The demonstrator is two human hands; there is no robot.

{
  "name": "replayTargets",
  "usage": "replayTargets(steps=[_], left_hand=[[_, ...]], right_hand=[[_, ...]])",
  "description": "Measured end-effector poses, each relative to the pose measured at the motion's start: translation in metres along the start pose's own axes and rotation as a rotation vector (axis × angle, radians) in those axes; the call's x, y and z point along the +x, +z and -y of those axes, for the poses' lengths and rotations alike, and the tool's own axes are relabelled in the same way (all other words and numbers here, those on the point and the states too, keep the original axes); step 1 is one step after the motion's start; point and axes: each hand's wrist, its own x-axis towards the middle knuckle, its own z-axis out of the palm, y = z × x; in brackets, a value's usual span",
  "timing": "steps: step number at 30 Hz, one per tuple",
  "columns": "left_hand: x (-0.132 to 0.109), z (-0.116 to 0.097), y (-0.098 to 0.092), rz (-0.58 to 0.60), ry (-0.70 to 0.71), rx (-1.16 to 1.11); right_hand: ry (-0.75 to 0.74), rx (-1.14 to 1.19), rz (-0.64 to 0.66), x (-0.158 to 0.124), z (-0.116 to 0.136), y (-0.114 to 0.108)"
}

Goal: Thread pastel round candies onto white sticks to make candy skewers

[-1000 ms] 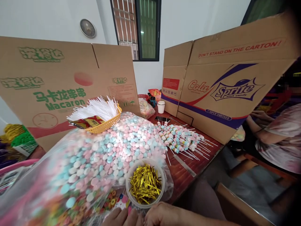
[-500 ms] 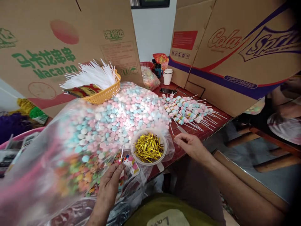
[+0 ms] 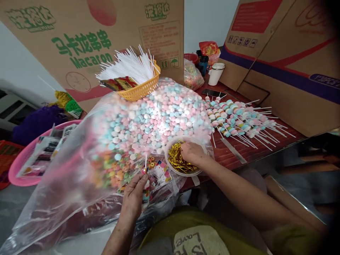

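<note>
My left hand pinches a small printed wrapper around a white stick, which points upward from the fingers. My right hand reaches into a round clear tub of gold twist ties. Its fingers are curled down among the ties, and the fingertips are hidden. Behind the tub and my left hand spreads a large clear plastic bag of pastel candies. Colourful ring-shaped pieces show beside my left hand. A printed packet lies between my hands.
Skewered pastel candies lie on the red table to the right. An orange basket of white sticks sits on the candy bag. Cardboard boxes stand behind. A white cup, a phone and a pink basket are around.
My right hand has moved left from beside the tub into the gold twist ties. My left hand still holds the wrapper and stick. The view has shifted left and down.
</note>
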Motion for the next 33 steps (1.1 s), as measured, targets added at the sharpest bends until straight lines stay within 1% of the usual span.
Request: replayTargets(steps=[3, 6, 8, 9, 11, 13, 14, 16, 18, 20, 21, 23, 25, 27, 29, 31, 33], left_hand=[[-0.002, -0.005, -0.002, 0.107, -0.001, -0.076], [0.000, -0.016, 0.005, 0.231, 0.067, -0.112], [0.002, -0.025, 0.017, 0.313, 0.129, -0.165], [0.003, -0.030, 0.025, 0.360, 0.138, -0.206], [0.004, -0.038, 0.041, 0.455, 0.119, -0.291], [0.004, -0.045, 0.056, 0.529, 0.084, -0.335], [0.003, -0.048, 0.062, 0.540, 0.067, -0.350], [0.002, -0.050, 0.069, 0.507, 0.029, -0.402], [0.000, -0.051, 0.071, 0.451, 0.008, -0.470], [-0.001, -0.052, 0.069, 0.416, 0.011, -0.537], [-0.001, -0.052, 0.068, 0.417, 0.011, -0.558], [-0.001, -0.053, 0.063, 0.459, -0.018, -0.555], [-0.001, -0.054, 0.061, 0.513, -0.062, -0.516], [-0.002, -0.055, 0.060, 0.527, -0.078, -0.499], [-0.002, -0.056, 0.060, 0.489, -0.061, -0.535], [-0.002, -0.056, 0.060, 0.441, -0.033, -0.570], [-0.001, -0.056, 0.058, 0.402, -0.016, -0.578]], right_hand=[[-0.053, 0.076, -0.043, 0.004, -0.010, 0.001], [-0.130, 0.205, -0.128, -0.006, -0.021, -0.006], [-0.156, 0.298, -0.178, -0.018, -0.020, -0.010], [-0.166, 0.333, -0.191, -0.025, -0.018, -0.012], [-0.202, 0.419, -0.194, -0.039, -0.008, -0.013], [-0.277, 0.521, -0.159, -0.053, 0.004, -0.012], [-0.314, 0.571, -0.141, -0.059, 0.010, -0.012], [-0.341, 0.664, -0.113, -0.066, 0.018, -0.010], [-0.313, 0.747, -0.068, -0.069, 0.022, -0.009], [-0.276, 0.836, -0.012, -0.068, 0.021, -0.008], [-0.261, 0.869, 0.004, -0.068, 0.020, -0.009], [-0.255, 0.901, 0.019, -0.068, 0.019, -0.011], [-0.288, 0.883, 0.068, -0.068, 0.018, -0.012], [-0.322, 0.853, 0.115, -0.068, 0.019, -0.012], [-0.306, 0.880, 0.094, -0.068, 0.019, -0.008], [-0.294, 0.936, 0.034, -0.069, 0.017, -0.004], [-0.337, 0.961, -0.019, -0.072, 0.014, -0.003]])
